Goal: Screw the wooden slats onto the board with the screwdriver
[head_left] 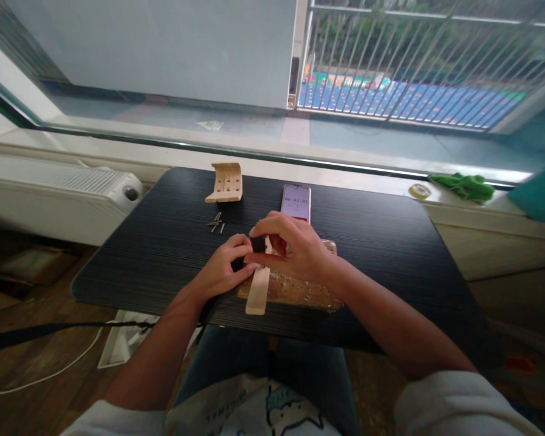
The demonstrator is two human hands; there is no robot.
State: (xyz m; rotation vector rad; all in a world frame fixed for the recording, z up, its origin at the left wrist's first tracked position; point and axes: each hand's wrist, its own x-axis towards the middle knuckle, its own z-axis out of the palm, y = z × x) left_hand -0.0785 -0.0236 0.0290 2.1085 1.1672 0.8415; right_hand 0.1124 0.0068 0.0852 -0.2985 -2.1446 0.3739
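Observation:
My right hand is closed, with thumb and forefinger pinching a short black piece whose kind I cannot make out. This piece stands over a flat pale wooden strip. The strip lies across the left end of a block wrapped in clear plastic, brown with small dark holes on top. My left hand is curled beside the black piece, its thumb against the strip; what its fingers grip is partly hidden. Most of the block's far side is covered by my right hand.
Several screws or nails lie loose on the black table. Behind them stands a curved wooden piece with holes. A phone showing a timer lies beyond my right hand. Tape and a green cloth rest on the windowsill.

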